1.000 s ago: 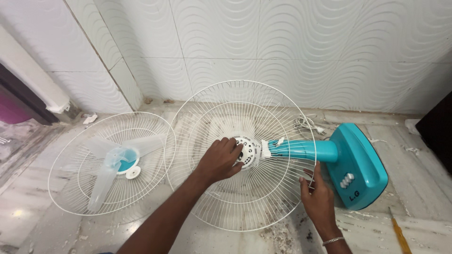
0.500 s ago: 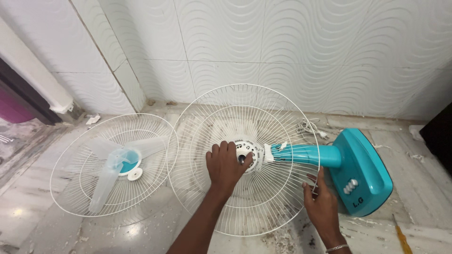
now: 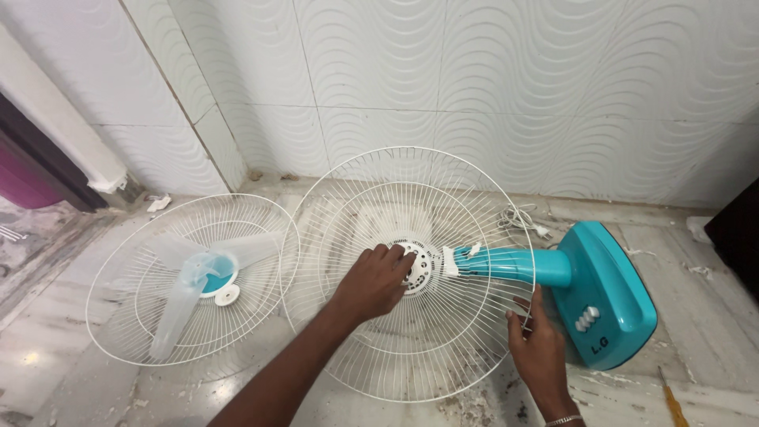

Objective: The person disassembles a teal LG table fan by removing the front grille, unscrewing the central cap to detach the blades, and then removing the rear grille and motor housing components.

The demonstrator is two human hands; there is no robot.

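The left hand (image 3: 371,281) lies fingers curled on the hub of the white rear fan guard (image 3: 443,348). The right hand (image 3: 539,348) pinches its rim beside the teal fan base (image 3: 609,277). Left of it, another guard (image 3: 118,316) cradles the translucent blade (image 3: 178,300).

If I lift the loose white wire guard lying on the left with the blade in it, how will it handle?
The wire guard looks light and springy: thin wires, open mesh, so it may flex if lifted by one rim. The translucent blade and the small white cap seem to lie loose inside and could slide or fall out if it tilts. Lying flat on the floor, it is unlikely to roll.
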